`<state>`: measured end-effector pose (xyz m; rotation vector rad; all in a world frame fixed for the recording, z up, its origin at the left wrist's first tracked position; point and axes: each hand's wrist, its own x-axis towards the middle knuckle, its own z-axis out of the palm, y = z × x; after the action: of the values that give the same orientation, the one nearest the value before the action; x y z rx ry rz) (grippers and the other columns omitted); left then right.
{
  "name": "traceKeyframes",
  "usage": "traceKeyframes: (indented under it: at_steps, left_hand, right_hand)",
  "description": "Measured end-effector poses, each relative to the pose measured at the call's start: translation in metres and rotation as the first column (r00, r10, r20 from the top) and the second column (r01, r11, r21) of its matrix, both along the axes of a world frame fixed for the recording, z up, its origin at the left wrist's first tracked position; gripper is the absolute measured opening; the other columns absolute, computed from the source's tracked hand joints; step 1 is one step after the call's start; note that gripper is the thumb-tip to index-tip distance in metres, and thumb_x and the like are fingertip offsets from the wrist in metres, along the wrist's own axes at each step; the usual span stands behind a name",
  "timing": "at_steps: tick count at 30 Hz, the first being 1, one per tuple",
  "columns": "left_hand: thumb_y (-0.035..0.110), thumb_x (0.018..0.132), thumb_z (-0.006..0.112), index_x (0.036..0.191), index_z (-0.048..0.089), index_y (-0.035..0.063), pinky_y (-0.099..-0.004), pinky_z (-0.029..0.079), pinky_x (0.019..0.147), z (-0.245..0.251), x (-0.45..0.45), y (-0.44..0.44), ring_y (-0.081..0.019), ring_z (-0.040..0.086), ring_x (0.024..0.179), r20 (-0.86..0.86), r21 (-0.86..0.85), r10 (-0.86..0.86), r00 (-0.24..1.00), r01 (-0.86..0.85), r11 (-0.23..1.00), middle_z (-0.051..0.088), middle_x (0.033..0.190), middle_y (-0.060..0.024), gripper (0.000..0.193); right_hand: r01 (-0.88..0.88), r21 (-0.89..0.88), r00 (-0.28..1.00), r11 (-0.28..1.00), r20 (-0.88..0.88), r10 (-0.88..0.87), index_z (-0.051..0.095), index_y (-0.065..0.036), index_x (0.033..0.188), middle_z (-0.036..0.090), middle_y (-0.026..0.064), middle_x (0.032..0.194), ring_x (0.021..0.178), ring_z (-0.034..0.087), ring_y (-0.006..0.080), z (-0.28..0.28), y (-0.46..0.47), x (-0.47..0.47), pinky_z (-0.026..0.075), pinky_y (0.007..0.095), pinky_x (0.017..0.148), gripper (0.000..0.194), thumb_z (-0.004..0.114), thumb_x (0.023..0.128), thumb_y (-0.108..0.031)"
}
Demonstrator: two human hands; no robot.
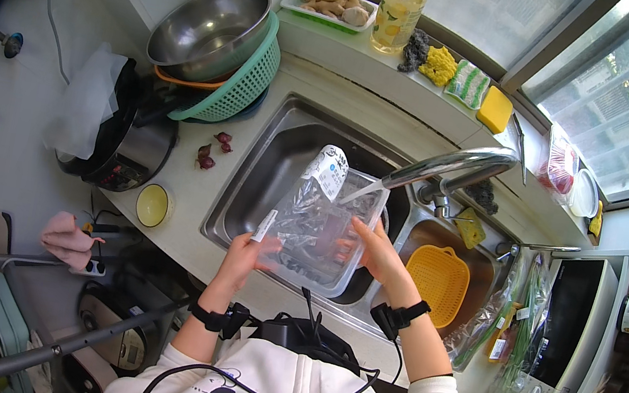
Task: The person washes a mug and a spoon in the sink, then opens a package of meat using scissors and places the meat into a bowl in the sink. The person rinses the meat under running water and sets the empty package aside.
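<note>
Over the large basin of a stainless steel sink (262, 152), a clear plastic container (332, 275) is tilted beneath the faucet (453, 164), and a stream of water runs into it. My right hand (378, 249) grips its right side. My left hand (244, 257) is at the lower left, holding a clear plastic bag (303, 204) that bears printed labels and lies against the container. Whether the left fingers also press on the container cannot be told. A yellow plastic basket (437, 281) sits in the smaller basin.
Small red shallots (205, 161) and a yellow bowl (155, 206) lie left of the sink, near a black electric cooker (132, 158). Stacked basins and a green colander (246, 83) stand behind. Dish soap (398, 15) and sponges (495, 110) line the ledge. Bagged green onions (527, 316) lie right.
</note>
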<state>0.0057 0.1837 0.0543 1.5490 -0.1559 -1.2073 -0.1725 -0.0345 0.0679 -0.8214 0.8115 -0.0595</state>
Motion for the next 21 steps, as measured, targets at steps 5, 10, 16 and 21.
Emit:
traceKeyframes:
  at_steps: [5,10,16,21]
  left_hand:
    - [0.031,0.091,0.061,0.108,0.054,-0.0022,-0.0318,0.056,0.061,-0.017,0.003,-0.03,-0.0201,0.065,0.088,0.485,0.117,-0.11,0.868,0.061,0.991,0.064,0.098,-0.0104,0.038]
    - [0.016,0.089,0.059,0.11,0.054,0.0001,-0.0398,0.056,0.077,-0.04,0.005,-0.061,-0.026,0.064,0.09,-0.449,-0.217,0.264,0.854,-0.391,0.894,0.063,0.102,-0.013,0.026]
    - [0.018,0.089,0.058,0.123,0.049,0.003,-0.0439,0.055,0.08,-0.041,-0.006,-0.05,-0.0309,0.062,0.099,-0.613,-0.201,0.102,0.784,-0.279,0.939,0.06,0.114,-0.015,0.037]
    - [0.015,0.079,0.068,0.145,0.027,0.0109,-0.0439,0.032,0.107,-0.004,-0.013,-0.024,-0.0349,0.034,0.133,0.814,0.088,-0.286,0.506,0.379,0.921,0.033,0.145,-0.0186,0.079]
  right_hand:
    - [0.04,-0.263,0.975,0.964,-0.202,-0.096,0.007,-0.018,0.146,0.043,0.0156,0.124,0.083,0.062,0.0247,0.009,-0.003,-0.024,0.058,0.0363,0.061,0.073,0.05,0.087,-0.019]
    - [-0.032,-0.441,0.961,0.897,-0.26,-0.094,0.004,-0.017,0.147,0.049,0.0176,0.122,0.086,0.062,0.0258,0.023,-0.015,-0.042,0.055,0.035,0.06,0.075,0.046,0.085,-0.018]
    - [-0.115,-0.386,0.936,0.915,-0.351,-0.031,0.007,-0.013,0.146,0.049,0.0203,0.126,0.098,0.061,0.0339,0.018,-0.021,-0.049,0.057,0.0377,0.058,0.075,0.048,0.083,-0.022]
    - [-0.248,-0.439,0.89,0.864,-0.456,0.024,0.007,-0.014,0.146,0.051,0.021,0.124,0.1,0.06,0.0318,0.017,-0.024,-0.051,0.057,0.0378,0.057,0.075,0.047,0.083,-0.023]
